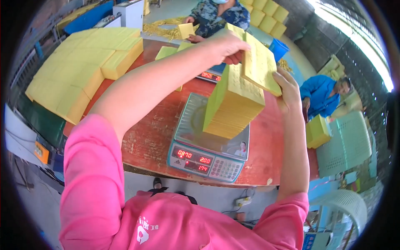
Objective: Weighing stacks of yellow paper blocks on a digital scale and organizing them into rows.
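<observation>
A tall block of yellow paper sheets [233, 104] stands on the glass pan of a digital weighing scale [208, 154], its red display lit. Above and against the block's top, a thinner stack of yellow paper [261, 64] is tilted between my two hands. My left hand [231, 46] is closed at its upper left edge, fingers curled and partly hidden. At its right edge, my right hand [287, 87] grips with the thumb on the near side. Whether the thin stack rests fully on the block, I cannot tell.
Many yellow paper blocks [71, 66] are piled at left. Across the red table [146, 137], a co-worker in camouflage [216, 21] holds a small yellow stack by a second scale [208, 76]. Another person in blue [321, 93] is at right, near a green plastic chair [346, 143].
</observation>
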Available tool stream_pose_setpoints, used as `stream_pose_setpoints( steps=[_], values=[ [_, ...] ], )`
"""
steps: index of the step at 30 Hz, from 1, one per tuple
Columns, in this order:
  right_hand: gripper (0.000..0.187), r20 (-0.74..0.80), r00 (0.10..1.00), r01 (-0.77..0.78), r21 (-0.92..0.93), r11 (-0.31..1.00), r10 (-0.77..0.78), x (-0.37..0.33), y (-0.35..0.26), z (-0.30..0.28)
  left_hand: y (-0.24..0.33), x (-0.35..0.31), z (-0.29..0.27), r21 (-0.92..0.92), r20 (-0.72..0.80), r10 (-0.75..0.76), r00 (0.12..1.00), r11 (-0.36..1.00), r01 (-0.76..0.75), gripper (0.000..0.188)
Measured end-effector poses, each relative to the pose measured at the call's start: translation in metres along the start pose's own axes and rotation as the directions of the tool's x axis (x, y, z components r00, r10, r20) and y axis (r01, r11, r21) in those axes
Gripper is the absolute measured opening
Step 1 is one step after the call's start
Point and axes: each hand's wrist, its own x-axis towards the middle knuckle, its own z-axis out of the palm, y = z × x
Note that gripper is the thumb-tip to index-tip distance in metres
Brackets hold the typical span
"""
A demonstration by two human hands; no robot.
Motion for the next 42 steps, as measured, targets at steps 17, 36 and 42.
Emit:
stream_pose_setpoints(
  steps=[17, 36, 42],
  values=[
    [0.036, 0.030, 0.992, -0.119, -0.122, 0.985, 0.123, 0.002, 0.031, -0.005, -0.052, 0.008, -0.010, 0.101, 0.060, -0.187, 0.981, 0.978, 0.180, 0.027],
    [0.043, 0.235, 0.418, 0.518, -0.855, 0.018, -0.878, -0.069, -0.084, 0.003, 0.075, -0.020, 0.002, 0.697, 0.341, 0.675, 0.654, 0.286, -0.658, 0.033],
    [0.031, 0.562, 0.625, 0.490, -0.823, -0.289, -0.541, -0.081, -0.109, 0.068, 0.099, -0.046, 0.011, 0.693, 0.626, 0.508, 0.591, -0.014, -0.721, 0.029]
  ],
)
